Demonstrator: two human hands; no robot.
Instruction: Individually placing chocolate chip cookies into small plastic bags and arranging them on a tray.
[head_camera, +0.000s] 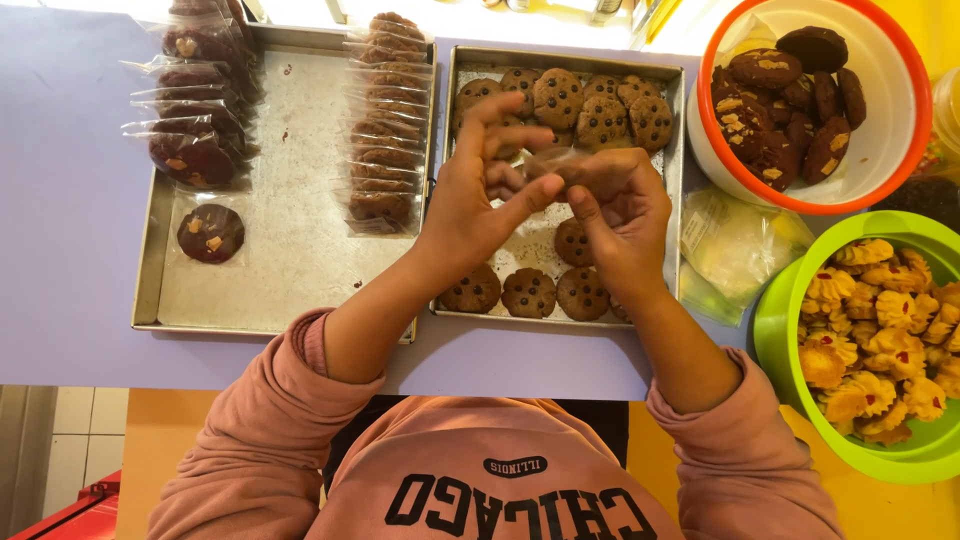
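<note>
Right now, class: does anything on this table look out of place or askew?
Only mildly: one wrapped dark cookie lies alone on the left tray, apart from the stacked rows of bagged cookies. Nothing looks spilled or broken.

Left tray (290, 260) bare down its middle — bagged cookies (385, 130) line both sides.

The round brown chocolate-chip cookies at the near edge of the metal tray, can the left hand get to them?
Probably yes: those cookies lie uncovered just below the left hand, though it is busy with a clear wrapper.
</note>
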